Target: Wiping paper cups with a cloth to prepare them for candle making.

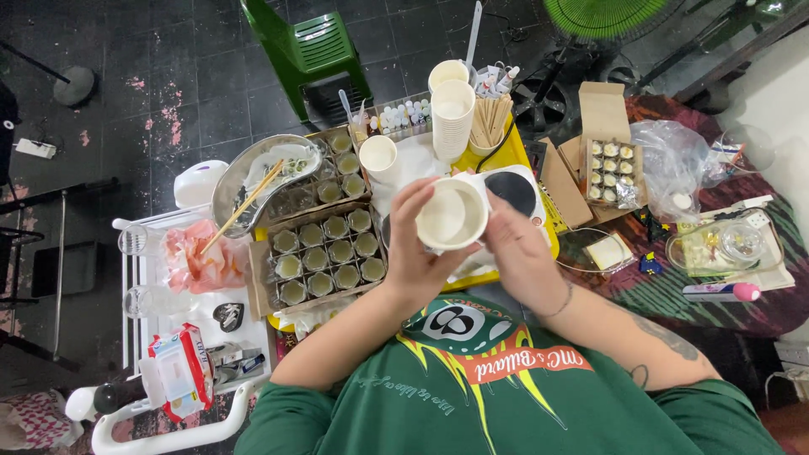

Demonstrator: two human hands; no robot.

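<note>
Head view: left hand [419, 244] and right hand [516, 248] both grip a white paper cup [452, 215] tilted over the yellow table [548, 240], so thin walls could buckle and spill onto the glossy glass jars [324, 253] in the cardboard tray [258, 286].

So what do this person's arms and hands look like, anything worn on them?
Both arms are bare below short green sleeves. The right hand has a thin bracelet at the wrist and dark tattoos along the forearm. The left hand wears nothing visible.
</note>
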